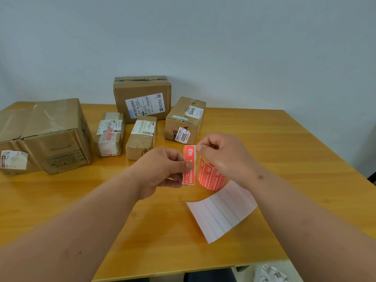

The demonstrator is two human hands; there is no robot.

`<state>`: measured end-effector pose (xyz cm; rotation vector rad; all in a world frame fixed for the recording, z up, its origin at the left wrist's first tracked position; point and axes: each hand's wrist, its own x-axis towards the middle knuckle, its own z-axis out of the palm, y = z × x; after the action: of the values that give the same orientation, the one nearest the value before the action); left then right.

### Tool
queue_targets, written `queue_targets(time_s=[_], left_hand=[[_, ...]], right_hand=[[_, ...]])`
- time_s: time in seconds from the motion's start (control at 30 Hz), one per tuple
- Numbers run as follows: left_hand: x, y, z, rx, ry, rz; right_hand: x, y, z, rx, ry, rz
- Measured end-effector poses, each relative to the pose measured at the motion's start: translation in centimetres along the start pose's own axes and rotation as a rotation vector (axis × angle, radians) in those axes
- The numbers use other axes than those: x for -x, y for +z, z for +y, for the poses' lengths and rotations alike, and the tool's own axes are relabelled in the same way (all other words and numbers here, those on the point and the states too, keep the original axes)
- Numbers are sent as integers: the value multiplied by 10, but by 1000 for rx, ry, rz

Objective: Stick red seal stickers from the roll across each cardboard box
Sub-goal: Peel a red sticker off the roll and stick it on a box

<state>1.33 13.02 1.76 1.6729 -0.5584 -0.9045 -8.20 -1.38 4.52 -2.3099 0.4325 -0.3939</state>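
Note:
My left hand pinches a red seal sticker held upright above the table. My right hand pinches the sticker's top corner. Just behind it the roll of red stickers stands on the table, with its empty white backing strip trailing toward me. Several cardboard boxes stand at the back: a small one with a red seal across it, a small one beside it, a "BAHA" box, a larger one behind, and a big one at the left.
The yellow wooden table ends near me at its front edge. A pale wall rises behind the boxes. A white plastic bag lies below the table's front right.

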Motion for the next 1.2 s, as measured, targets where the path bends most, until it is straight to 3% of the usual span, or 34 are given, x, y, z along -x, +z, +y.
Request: queue_targets(time_s=[0.6,0.67,0.73,0.8,0.9,1.2], left_hand=[[8,-10,0,6,-45,-42],[8,-10,-4,8,18,66],[8,-9,-6,-78,173,294],[11,-5,-4,-158,322,391],[16,2,1,-221,407,337],[20,-1,-6,-157,323,297]], right_hand=[[0,6,-3,-44,-2,-40],[2,7,-3,-62,16,-13],[4,10,-4,-89,33,9],[6,14,-6,-120,47,23],[8,20,-8,-156,54,42],[16,29,-8,-199,52,32]])
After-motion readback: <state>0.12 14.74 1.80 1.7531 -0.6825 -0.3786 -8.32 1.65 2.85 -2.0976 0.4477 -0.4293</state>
